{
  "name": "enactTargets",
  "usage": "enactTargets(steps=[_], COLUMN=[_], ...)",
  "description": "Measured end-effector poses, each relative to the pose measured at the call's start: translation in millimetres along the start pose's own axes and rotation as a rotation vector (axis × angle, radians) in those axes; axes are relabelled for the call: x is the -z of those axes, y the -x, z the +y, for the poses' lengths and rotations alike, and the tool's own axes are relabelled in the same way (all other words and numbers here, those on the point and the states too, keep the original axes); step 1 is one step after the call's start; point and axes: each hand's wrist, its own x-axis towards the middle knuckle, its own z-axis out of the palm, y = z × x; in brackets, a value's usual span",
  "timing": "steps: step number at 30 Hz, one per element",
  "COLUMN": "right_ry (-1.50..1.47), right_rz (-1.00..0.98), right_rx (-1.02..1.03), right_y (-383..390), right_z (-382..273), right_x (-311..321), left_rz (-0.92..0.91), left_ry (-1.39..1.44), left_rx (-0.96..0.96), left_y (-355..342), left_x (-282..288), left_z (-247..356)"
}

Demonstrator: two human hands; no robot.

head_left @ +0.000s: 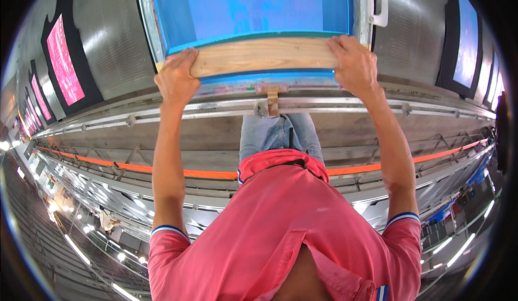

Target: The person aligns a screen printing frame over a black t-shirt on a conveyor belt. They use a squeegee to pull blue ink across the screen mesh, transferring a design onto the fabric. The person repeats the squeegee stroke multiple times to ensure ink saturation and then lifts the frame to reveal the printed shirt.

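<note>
Both my hands grip a wooden-handled squeegee (264, 56) that lies crosswise over the near end of a screen-printing frame (147, 18). My left hand (178, 77) is closed round its left end, and my right hand (356, 66) round its right end. A strip of blue-green blade or ink shows along the handle's far edge. Beyond it the blue mesh (259, 4) stretches away, with a lighter blue area in the middle. Most of the blade is hidden under the wood. A white handle (380, 3) sticks out from the frame's right side.
Black panels with pink prints (66, 58) line the table to the left; others with blue prints (465, 36) are on the right. A metal rail (216, 107) runs along the near table edge, with a small bracket (272, 98) at its middle. Behind me stretches an orange strip (216, 174).
</note>
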Motion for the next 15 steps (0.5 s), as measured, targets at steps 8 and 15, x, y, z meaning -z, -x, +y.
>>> enactTargets(steps=[8, 15], right_ry=[-0.004, -0.426], right_rz=[-0.054, 0.128], right_rx=[0.044, -0.195], right_y=[54.5, -16.2], right_z=[-17.4, 52.8], right_x=[-7.2, 31.1], left_rz=[-0.019, -0.225], left_ry=[-0.019, -0.101], left_rx=[-0.015, 0.028], left_y=[60.4, 32.5], left_x=[-2.1, 20.7], left_z=[15.5, 23.8])
